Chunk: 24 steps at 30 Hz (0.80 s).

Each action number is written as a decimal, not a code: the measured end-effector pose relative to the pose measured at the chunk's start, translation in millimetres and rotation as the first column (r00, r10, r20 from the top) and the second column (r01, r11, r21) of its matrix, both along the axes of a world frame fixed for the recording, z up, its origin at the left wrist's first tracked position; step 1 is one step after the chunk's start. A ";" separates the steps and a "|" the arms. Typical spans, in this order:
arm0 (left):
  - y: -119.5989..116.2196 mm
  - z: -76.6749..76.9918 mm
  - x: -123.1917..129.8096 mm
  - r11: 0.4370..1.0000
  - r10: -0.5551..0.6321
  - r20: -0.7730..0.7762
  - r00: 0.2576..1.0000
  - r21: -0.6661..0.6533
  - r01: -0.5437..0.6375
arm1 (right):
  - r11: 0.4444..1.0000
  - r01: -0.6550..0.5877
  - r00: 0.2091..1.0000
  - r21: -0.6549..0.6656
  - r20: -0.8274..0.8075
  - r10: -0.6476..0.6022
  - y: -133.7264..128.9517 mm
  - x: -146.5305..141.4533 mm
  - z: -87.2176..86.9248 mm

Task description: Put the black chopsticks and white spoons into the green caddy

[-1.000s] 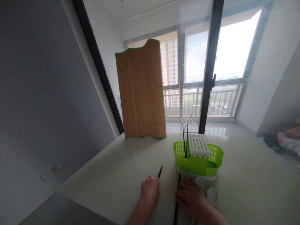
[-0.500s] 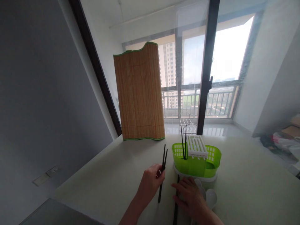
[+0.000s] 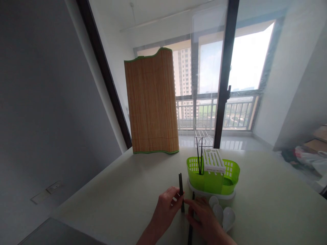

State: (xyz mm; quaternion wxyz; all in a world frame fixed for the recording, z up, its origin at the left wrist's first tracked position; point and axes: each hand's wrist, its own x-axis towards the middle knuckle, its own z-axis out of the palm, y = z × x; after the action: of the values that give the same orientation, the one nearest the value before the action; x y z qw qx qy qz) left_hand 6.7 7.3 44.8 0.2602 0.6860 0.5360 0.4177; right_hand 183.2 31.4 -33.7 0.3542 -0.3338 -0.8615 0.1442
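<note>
Just before the green cutlery basket [image 3: 213, 175] on the table [image 3: 122, 190]: left hand [image 3: 167, 209] pinching a pair of black chopsticks [image 3: 181, 189] upright, right hand [image 3: 204, 219] closed lightly beside, touching another chopstick [image 3: 191, 224]. Best to level the tips, grip firmly, avoid the white spoons [image 3: 222, 214].

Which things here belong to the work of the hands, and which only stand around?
In use: black chopsticks in the left hand; another chopstick under the right hand; green cutlery basket.
Only around: bamboo mat, white spoons.
</note>
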 end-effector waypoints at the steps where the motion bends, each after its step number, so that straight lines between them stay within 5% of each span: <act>1: 0.9 2.0 -2.5 1.000 0.007 -0.020 1.000 0.012 -0.007 | 1.000 0.002 1.000 0.014 -0.003 -0.002 0.9 1.0 -0.7; 6: 25.3 39.6 -13.3 0.976 0.131 -0.003 0.991 0.176 -0.129 | 0.995 0.035 0.999 0.096 -0.017 -0.034 6.2 6.8 -1.1; 12: 96.9 92.7 7.6 0.947 0.131 0.013 0.991 0.293 -0.129 | 0.978 0.056 0.998 0.202 -0.031 -0.051 8.5 9.0 4.3; 17: 137.4 103.9 32.8 0.951 0.063 -0.062 0.996 0.308 -0.041 | 0.958 0.078 0.997 0.278 -0.013 -0.078 12.1 11.9 6.9; 21: 149.4 113.6 37.3 0.927 0.076 0.061 0.995 0.363 -0.093 | 0.959 0.095 0.995 0.268 0.009 -0.101 14.2 13.3 5.4; 24: 160.1 110.7 38.5 0.947 0.139 -0.028 0.990 0.297 -0.125 | 0.962 0.098 0.995 0.254 0.007 -0.103 13.5 12.1 3.0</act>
State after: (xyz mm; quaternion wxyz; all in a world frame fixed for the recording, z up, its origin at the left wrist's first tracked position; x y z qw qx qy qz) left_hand 45.1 167.4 155.5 0.1136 0.6895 0.5187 0.4926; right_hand 195.3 44.9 -30.7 0.3923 -0.3306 -0.8583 0.0116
